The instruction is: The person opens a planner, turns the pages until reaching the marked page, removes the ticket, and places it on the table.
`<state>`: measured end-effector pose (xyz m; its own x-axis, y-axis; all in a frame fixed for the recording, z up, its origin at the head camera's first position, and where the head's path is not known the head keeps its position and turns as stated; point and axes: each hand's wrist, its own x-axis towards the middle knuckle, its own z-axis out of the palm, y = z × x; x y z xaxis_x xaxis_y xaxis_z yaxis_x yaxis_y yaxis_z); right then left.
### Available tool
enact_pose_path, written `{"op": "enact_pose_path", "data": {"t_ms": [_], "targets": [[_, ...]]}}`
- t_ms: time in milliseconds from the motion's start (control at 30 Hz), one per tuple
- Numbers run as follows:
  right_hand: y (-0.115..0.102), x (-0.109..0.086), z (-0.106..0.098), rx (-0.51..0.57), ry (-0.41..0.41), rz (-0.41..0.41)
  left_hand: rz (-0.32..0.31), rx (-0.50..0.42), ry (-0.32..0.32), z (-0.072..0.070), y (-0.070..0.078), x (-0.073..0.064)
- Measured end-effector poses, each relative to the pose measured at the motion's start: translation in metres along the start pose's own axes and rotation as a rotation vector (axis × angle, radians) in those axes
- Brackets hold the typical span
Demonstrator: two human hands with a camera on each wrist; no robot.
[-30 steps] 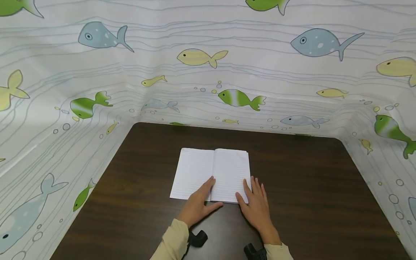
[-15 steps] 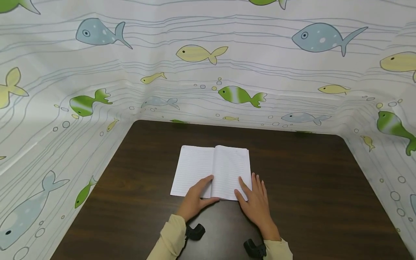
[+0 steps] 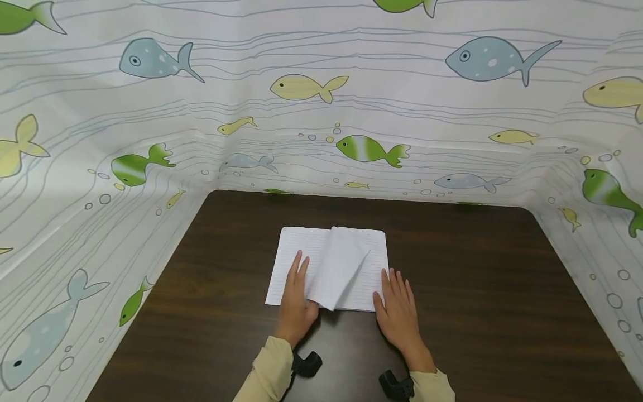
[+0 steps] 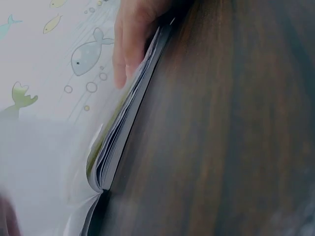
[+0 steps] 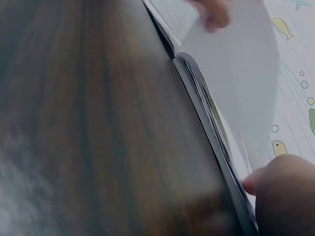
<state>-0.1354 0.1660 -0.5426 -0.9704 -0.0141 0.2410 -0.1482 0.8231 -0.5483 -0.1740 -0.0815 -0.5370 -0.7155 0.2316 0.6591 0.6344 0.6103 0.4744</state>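
Note:
An open lined notebook (image 3: 296, 240) lies on the dark wooden table. One of its leaves (image 3: 337, 268) stands lifted and curls over toward the left page. My left hand (image 3: 295, 307) is at the notebook's lower left, index and middle fingers straight over the left page, thumb against the lower edge of the raised leaf. In the right wrist view the left hand (image 5: 212, 12) shows beside that leaf. My right hand (image 3: 399, 315) rests at the notebook's right edge with its fingers extended, the thumb tip by the lower right page. The left wrist view shows the right hand (image 4: 135, 37) along the page stack.
A white sheet printed with fish (image 3: 311, 50) walls the table (image 3: 477, 279) at the back and both sides. Black wrist devices (image 3: 307, 364) sit under both wrists, below beige sleeves (image 3: 266, 371).
My left hand has moved left and straightened its fingers, and a leaf has lifted off the right page toward the left. The right hand's thumb has drawn back toward the right edge.

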Motion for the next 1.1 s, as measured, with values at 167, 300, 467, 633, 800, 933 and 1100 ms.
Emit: {"op": "enact_pose_path", "data": {"t_ms": [167,300,467,633,800,933,1100], "targets": [[0.0011,0.0002,-0.0004,-0.009,-0.023,0.025,-0.038,0.268,0.105,-0.0007,-0.001,0.0025],[0.0016,0.0001,-0.0001,-0.011,-0.03,0.03,-0.031,0.257,-0.016,0.0029,-0.0043,-0.0012],[0.0014,0.0,-0.0002,0.009,-0.019,0.043,0.03,0.084,-0.347,0.007,-0.0036,-0.0055],[0.0004,0.0007,-0.0004,0.03,-0.005,0.05,0.021,0.07,-0.494,0.0049,-0.0007,-0.0049],[0.0001,0.0012,-0.0007,0.026,-0.005,0.052,0.006,0.083,-0.539,0.0028,-0.0003,-0.0035],[0.0002,0.0012,-0.0002,0.018,-0.005,0.048,-0.001,0.087,-0.538,0.0023,0.0001,-0.0039],[0.0002,0.0013,0.0009,0.013,-0.005,0.047,-0.002,0.083,-0.521,0.0022,-0.0001,-0.0046]]}}
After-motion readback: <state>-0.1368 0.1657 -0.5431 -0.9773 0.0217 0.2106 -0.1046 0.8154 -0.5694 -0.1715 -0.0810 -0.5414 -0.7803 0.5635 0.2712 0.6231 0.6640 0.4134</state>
